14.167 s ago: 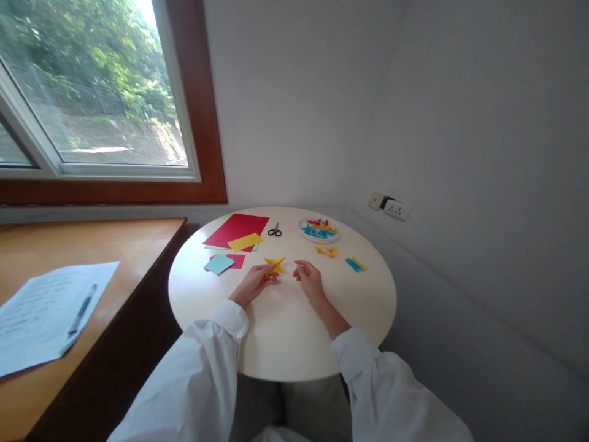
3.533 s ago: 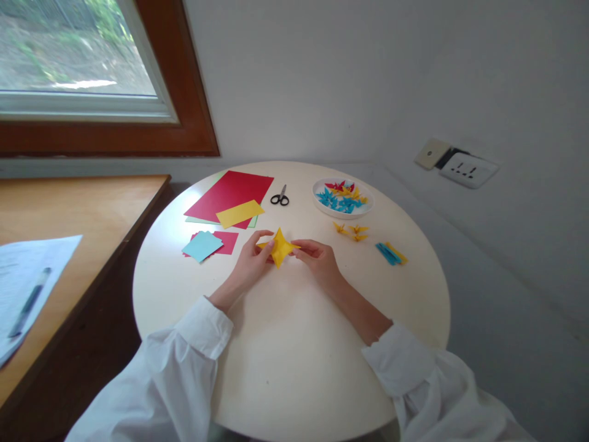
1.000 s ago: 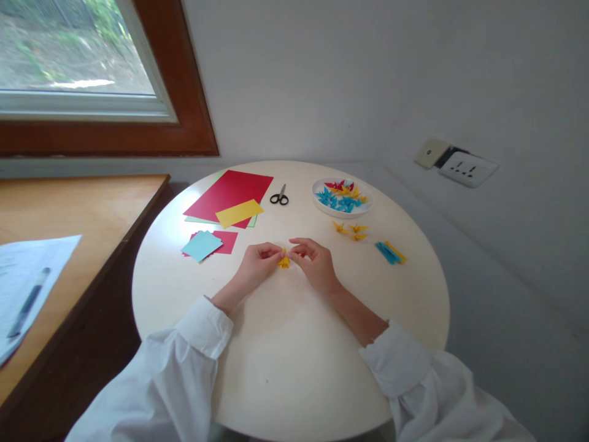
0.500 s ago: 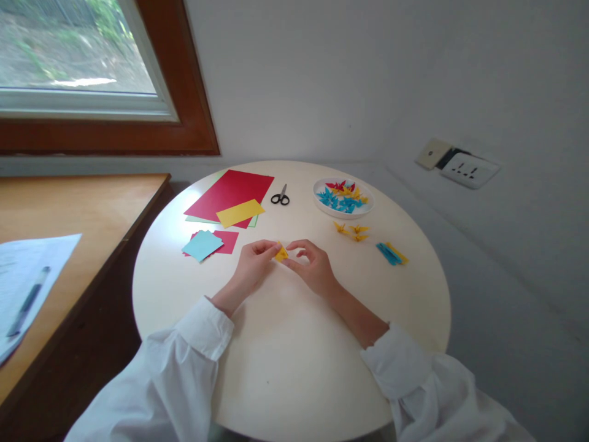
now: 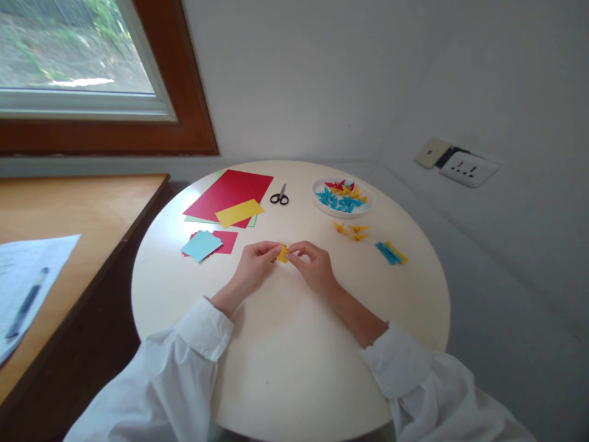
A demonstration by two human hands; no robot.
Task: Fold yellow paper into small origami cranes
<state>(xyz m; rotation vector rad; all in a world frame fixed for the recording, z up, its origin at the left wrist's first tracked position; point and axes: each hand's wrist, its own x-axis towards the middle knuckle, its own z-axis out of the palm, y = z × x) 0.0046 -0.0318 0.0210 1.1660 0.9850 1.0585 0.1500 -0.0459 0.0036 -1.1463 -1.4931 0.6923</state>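
A small folded piece of yellow paper [image 5: 282,254] is held just above the middle of the round white table [image 5: 294,368]. My left hand [image 5: 256,265] pinches its left side between thumb and fingers. On its right side, my right hand [image 5: 315,265] has thumb and forefinger closed on the paper. The fingertips cover part of the folds. To the right lie several yellow paper cranes [image 5: 358,228], and past them a bundle of narrow folded blue and yellow paper strips [image 5: 389,253].
A white dish [image 5: 343,213] holds red, yellow and blue paper cranes. Black-handled scissors [image 5: 279,196] lie at the back. Red sheets [image 5: 225,193], a yellow strip [image 5: 240,213] and light-blue squares [image 5: 202,245] lie at left. A wooden desk [image 5: 105,202] with papers and a pen stands beside.
My right thumb and forefinger have closed together onto the yellow paper, which now shows a narrower, more upright shape. My left hand keeps its pinch almost in place.
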